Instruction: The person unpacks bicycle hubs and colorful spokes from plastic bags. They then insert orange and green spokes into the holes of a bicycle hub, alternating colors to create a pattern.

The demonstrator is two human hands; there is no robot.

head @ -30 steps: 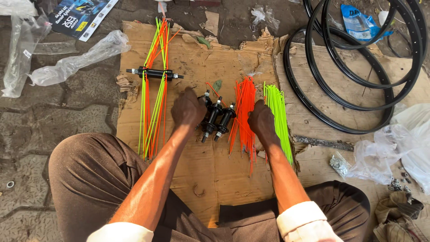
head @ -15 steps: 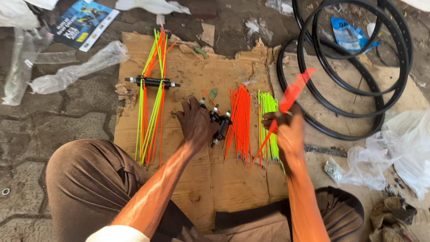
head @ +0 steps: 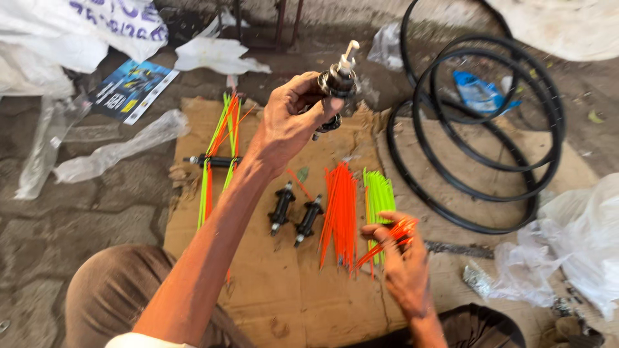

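Two black hubs (head: 295,214) lay side by side on the cardboard sheet (head: 271,290), just left of the orange spoke pile (head: 342,212); a third hub (head: 335,87) was raised above the far edge of that sheet, pinched at its flange by the fingers of the left hand (head: 290,122), axle end pointing up. The right hand (head: 396,254) was closed around a small bunch of orange spokes (head: 393,235) at the near right of the cardboard, beside the green spoke pile (head: 379,196). The hold on the raised hub looked light, so it might have slipped and dropped onto the hubs or spokes below; the loose bunch could have fanned out and slid from the fingers, scattering into the sorted piles; a partly laced hub (head: 216,161) lay at the left of the cardboard, and black rims (head: 477,193) sat off its right edge, well apart from both hands.
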